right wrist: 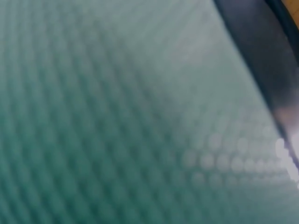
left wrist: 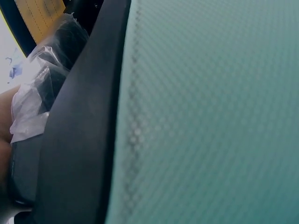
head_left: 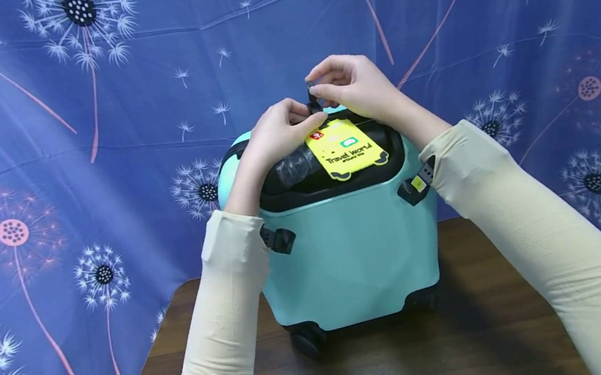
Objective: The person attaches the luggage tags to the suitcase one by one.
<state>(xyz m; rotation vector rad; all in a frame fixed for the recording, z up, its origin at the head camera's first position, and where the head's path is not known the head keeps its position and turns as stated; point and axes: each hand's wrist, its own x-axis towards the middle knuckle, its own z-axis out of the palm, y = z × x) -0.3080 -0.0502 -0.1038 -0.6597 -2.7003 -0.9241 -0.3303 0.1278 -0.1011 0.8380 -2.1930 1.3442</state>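
Note:
A teal hard-shell suitcase [head_left: 349, 251] with black trim stands upright before me. On its top lies a yellow luggage tag [head_left: 350, 143] printed "Travel World". From the tag's far end rises a short black strap [head_left: 312, 96]. My right hand [head_left: 358, 86] pinches the upper end of that strap between thumb and fingers. Lower down, my left hand [head_left: 280, 132] pinches the strap close to the tag. The fingers partly cover the strap, so its fastening is hard to make out. The left wrist view shows the suitcase's textured shell [left wrist: 210, 112] and part of the yellow tag [left wrist: 41, 16].
Clear plastic film [head_left: 297, 165] wraps the suitcase's black handle beside the tag. A caster wheel [head_left: 308, 340] rests on the brown wooden table [head_left: 359, 370]. Behind hangs a blue cloth [head_left: 270, 46] with dandelion prints. The right wrist view is blurred teal shell [right wrist: 117, 116].

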